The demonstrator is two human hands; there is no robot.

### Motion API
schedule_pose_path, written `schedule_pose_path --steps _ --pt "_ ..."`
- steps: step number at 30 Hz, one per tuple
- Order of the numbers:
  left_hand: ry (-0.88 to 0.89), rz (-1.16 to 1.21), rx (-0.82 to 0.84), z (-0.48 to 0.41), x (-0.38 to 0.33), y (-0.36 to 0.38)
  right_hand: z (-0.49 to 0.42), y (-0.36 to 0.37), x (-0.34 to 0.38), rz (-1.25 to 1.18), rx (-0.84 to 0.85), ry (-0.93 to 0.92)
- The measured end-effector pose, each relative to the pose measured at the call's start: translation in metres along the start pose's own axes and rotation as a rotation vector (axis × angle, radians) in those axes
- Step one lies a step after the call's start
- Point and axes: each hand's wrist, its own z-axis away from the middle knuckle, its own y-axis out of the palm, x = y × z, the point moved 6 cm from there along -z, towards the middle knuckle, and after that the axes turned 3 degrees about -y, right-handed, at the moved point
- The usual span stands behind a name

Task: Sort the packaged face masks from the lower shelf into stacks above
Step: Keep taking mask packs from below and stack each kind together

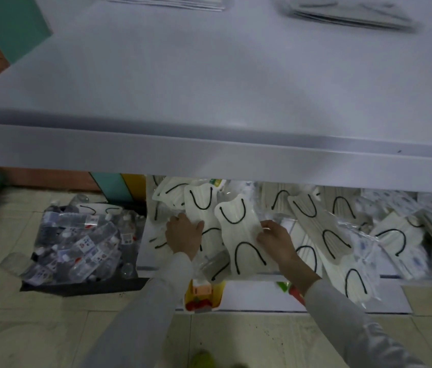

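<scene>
Several packaged white face masks with black ear loops lie jumbled on the lower shelf (262, 301). My left hand (183, 233) grips one packaged mask (200, 205) by its lower part. My right hand (276, 239) pinches the right edge of another packaged mask (238, 235) that lies between the hands. More masks (326, 229) spread to the right. On the white upper surface (209, 88) two blurred stacks of packets sit at the far edge, one stack (167, 1) in the middle and another stack (350, 14) to the right.
A black bin (82, 251) full of plastic bottles stands on the tiled floor to the left of the shelf. A yellow and orange packet (201, 294) lies at the shelf's front edge. A teal panel (10, 22) stands at the upper left.
</scene>
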Motion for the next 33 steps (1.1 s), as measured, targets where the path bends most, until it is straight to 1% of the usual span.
schedule_pose_path --steps 2,3,5,6,8,11,14,18,20,22,25,27,28,30,31,32,33 --pt "-0.014 0.05 -0.033 0.003 -0.003 0.002 0.004 -0.002 0.0 -0.004 0.058 -0.037" --pt "-0.004 0.118 -0.063 0.006 -0.004 0.0 0.007 -0.003 0.002 0.02 0.079 -0.059" --pt "0.034 0.356 -0.089 0.012 -0.005 -0.006 0.007 -0.01 0.008 0.16 0.09 -0.129" --pt "0.039 0.485 -0.072 0.014 -0.006 -0.011 0.006 -0.014 0.014 0.223 0.094 -0.182" --pt "0.043 0.681 0.019 0.02 -0.009 -0.024 0.008 -0.019 0.032 0.298 0.141 -0.307" --pt "0.05 0.88 0.219 0.024 -0.008 -0.033 0.014 -0.02 0.056 0.406 0.284 -0.435" --pt "0.063 0.935 0.338 0.031 -0.001 -0.042 0.02 -0.017 0.075 0.591 0.405 -0.527" --pt "0.145 0.881 0.452 0.042 -0.001 -0.053 0.037 -0.001 0.097 0.918 0.615 -0.67" --pt "0.11 0.869 0.527 0.045 -0.002 -0.053 0.047 0.013 0.112 1.059 0.664 -0.793" --pt "0.1 0.84 0.607 0.05 -0.007 -0.051 0.055 0.03 0.125 1.199 0.617 -0.904" --pt "0.046 0.855 0.699 0.065 -0.015 -0.047 0.063 0.058 0.14 1.282 0.486 -1.03" --pt "0.029 0.85 0.687 0.072 -0.013 -0.045 0.065 0.071 0.145 1.326 0.421 -1.058" --pt "0.064 0.83 0.676 0.074 -0.012 -0.045 0.062 0.076 0.144 1.328 0.416 -1.053" --pt "0.135 0.792 0.695 0.076 -0.002 -0.04 0.053 0.081 0.139 1.264 0.425 -1.053" --pt "0.111 0.796 0.679 0.075 0.005 -0.039 0.047 0.082 0.136 1.177 0.406 -1.069" --pt "0.079 0.838 0.633 0.071 0.014 -0.04 0.037 0.083 0.134 1.071 0.353 -1.051" --pt "0.002 0.895 0.562 0.067 0.027 -0.043 0.023 0.082 0.129 0.953 0.279 -0.976"
